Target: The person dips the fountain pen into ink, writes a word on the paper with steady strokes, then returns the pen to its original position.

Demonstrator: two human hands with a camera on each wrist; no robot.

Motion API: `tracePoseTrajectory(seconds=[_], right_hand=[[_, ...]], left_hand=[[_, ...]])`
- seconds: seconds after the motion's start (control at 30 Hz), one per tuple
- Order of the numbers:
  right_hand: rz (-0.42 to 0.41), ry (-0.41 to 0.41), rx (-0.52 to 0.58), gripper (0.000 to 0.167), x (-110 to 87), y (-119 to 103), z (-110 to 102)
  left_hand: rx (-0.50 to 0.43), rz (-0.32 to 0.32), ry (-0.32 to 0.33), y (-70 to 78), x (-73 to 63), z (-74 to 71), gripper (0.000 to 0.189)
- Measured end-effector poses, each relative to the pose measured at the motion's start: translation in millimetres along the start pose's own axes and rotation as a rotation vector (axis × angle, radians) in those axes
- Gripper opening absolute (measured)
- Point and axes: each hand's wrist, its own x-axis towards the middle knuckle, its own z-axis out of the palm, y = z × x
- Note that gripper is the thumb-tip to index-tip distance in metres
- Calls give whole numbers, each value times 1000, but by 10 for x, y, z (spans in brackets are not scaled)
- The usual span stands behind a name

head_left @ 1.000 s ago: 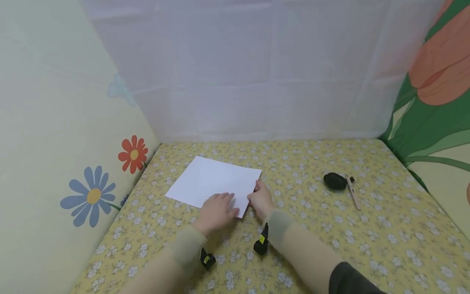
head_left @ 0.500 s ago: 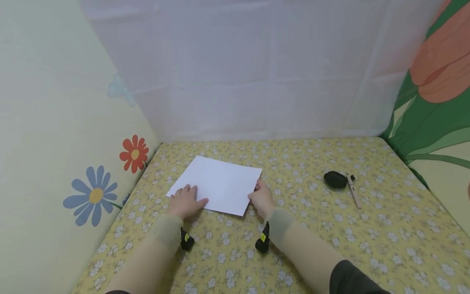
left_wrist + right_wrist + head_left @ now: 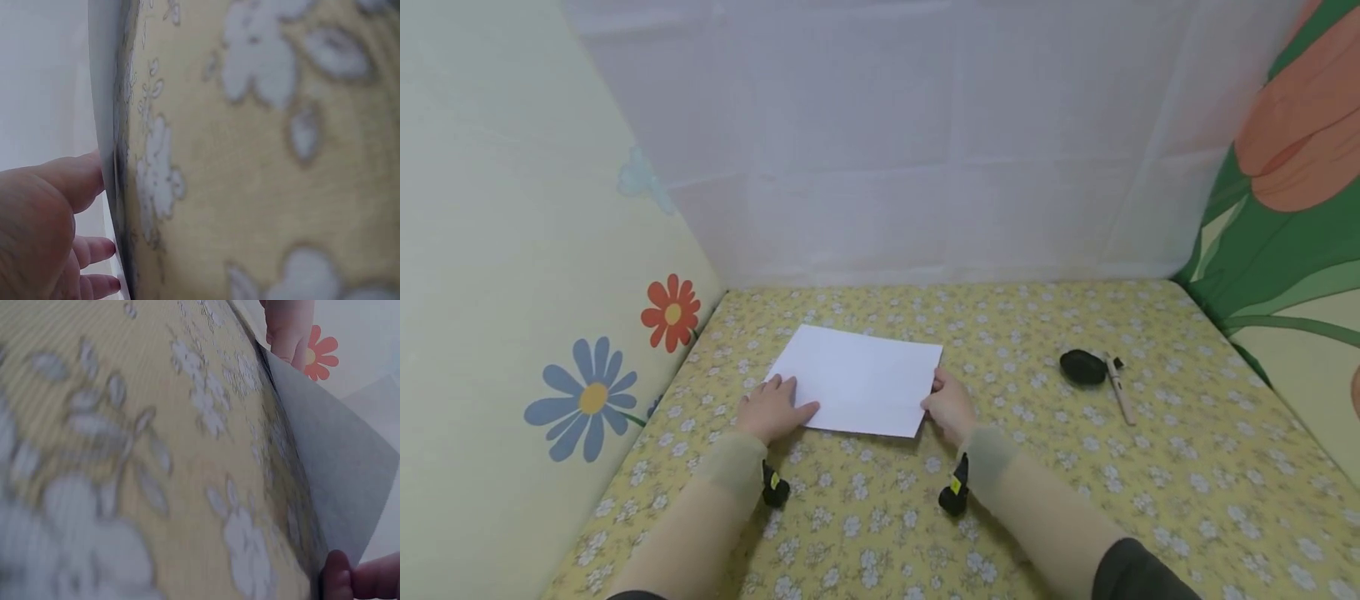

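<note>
Head view: high behind the bare right hand (image 3: pixel 951 407) and its grip, facing forward-down.
Left wrist: left of the grip, close over yellow white-flowered cloth (image 3: pixel 206 156).
Right wrist: low, close to the grip, facing the bare left hand (image 3: pixel 767 411).
Both wrists: cloth, white rectangular paper sheet (image 3: pixel 861 383).

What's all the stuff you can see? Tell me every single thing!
paper: 1, white, between the hands
rounded object: 1, black, table's right side
pen-like stick: 1, pale beige, beside it
tiny bit: 1, black, by the stick's top
tablecloth: 1, yellow with white flowers, underneath
backdrop: 1, white, behind
big painted daisies: 2, blue and red, left
faint painted shape: 1, pale blue, left
painted tulip: 1, orange and green, right
wrist cameras: 2, black, at the wrists
dark sleeves: 2, black, bottom edge
left hand: 1, on the paper
right hand: 1, pinching its edge
</note>
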Motion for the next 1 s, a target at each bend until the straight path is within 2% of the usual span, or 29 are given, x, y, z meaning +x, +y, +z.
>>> tracePoseTrajectory(seconds=[0.23, 0.57, 0.87, 1.0], right_hand=[[-2, -18, -69, 75, -12, 25, -251], [-15, -91, -114, 74, -23, 103, -679], [-57, -115, -232, 73, -24, 135, -1069], [-67, -154, -273, 72, -39, 140, -1235]], left_hand=[[12, 26, -15, 49, -32, 26, 87], [13, 147, -10, 198, -111, 133, 85], [55, 237, -22, 433, -236, 159, 81], [87, 292, -23, 524, -283, 179, 79]])
